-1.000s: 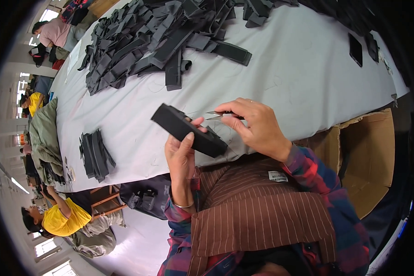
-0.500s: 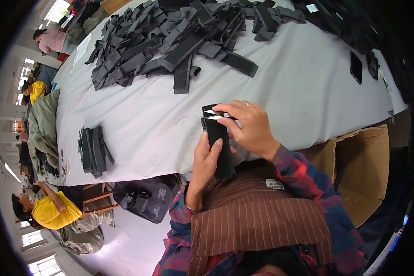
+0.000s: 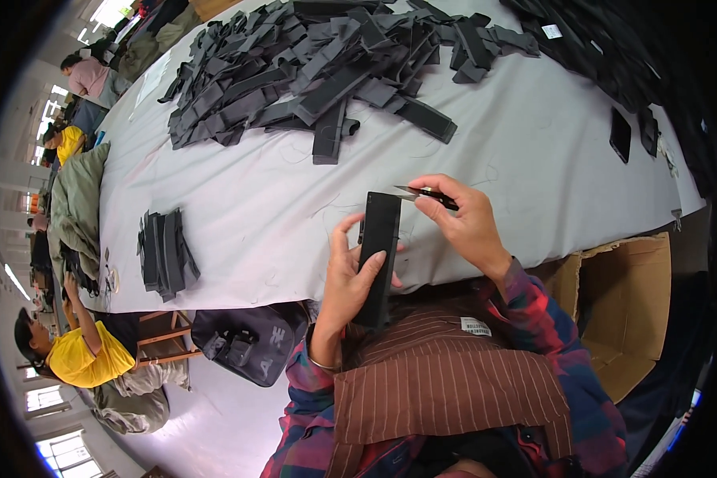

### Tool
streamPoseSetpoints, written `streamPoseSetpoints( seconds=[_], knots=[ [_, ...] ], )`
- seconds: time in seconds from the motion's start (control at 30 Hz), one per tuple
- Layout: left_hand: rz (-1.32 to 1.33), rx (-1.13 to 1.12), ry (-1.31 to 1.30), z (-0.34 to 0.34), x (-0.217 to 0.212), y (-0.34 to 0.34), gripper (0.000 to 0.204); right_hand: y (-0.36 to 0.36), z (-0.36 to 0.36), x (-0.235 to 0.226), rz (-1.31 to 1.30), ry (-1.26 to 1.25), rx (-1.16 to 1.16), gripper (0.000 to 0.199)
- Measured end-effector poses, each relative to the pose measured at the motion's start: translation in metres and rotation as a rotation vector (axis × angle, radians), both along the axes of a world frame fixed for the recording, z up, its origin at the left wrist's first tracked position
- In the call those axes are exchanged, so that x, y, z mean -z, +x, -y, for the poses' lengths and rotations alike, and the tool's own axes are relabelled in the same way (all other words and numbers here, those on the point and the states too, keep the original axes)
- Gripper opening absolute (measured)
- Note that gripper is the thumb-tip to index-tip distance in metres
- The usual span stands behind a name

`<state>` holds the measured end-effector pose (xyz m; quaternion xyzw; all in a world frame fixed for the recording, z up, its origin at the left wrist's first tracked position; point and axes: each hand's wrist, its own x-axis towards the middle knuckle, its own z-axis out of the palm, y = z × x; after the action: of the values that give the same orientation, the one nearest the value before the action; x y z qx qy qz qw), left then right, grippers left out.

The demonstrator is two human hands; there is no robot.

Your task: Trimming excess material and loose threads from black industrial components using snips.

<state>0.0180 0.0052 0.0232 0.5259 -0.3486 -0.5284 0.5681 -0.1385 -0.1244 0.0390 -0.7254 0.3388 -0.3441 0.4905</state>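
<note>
Head view: a long desk (image 3: 534,183) covered in pale grey cloth runs across the picture. At its far side lies a large heap of dark fabric strips (image 3: 327,72), too many and too tangled to count. One small dark piece (image 3: 620,134) lies alone toward the right, and more dark pieces (image 3: 613,40) crowd the far right corner. Near the desk's left edge sits one small stack of dark pieces (image 3: 164,253). Below the desk a black bag (image 3: 243,342) rests on the floor, and an open cardboard box (image 3: 625,311) stands to the person's right. Along the left edge of the picture, at least three other people are seen at the desk, among them one in a yellow top (image 3: 80,358) and one in a pink top (image 3: 88,76).

Nothing lies between the person's hands and the heap, only bare cloth with loose threads.

The left hand (image 3: 350,279) has its grip closed around one long black fabric strip (image 3: 378,255), thumb on the front, fingers behind. The strip is flat, narrow and rectangular, held roughly upright over the near desk edge in front of the person's chest. The right hand (image 3: 470,227) pinches one small thread snipper (image 3: 424,192) between thumb and fingers, its blades pointing at the strip's top right corner.
</note>
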Motion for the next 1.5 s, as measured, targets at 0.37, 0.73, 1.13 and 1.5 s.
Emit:
streamPoseSetpoints(
  seconds=[0.37, 0.73, 1.13, 1.5],
  knots=[
    [-0.258, -0.226, -0.107, -0.001, 0.030, 0.012, 0.017, -0.014, -0.012, -0.010, -0.084, -0.287, -0.199, 0.019],
    [-0.159, -0.241, -0.077, 0.004, 0.022, 0.002, 0.025, 0.006, -0.031, -0.005, -0.133, -0.573, -0.331, 0.015],
    [-0.248, -0.133, -0.055, -0.002, 0.016, 0.007, 0.022, 0.006, -0.031, -0.006, -0.117, -0.452, -0.253, 0.010],
    [-0.242, -0.047, -0.105, -0.007, 0.012, 0.003, 0.058, -0.002, -0.029, 0.000, -0.169, -0.297, -0.169, 0.009]
  ],
)
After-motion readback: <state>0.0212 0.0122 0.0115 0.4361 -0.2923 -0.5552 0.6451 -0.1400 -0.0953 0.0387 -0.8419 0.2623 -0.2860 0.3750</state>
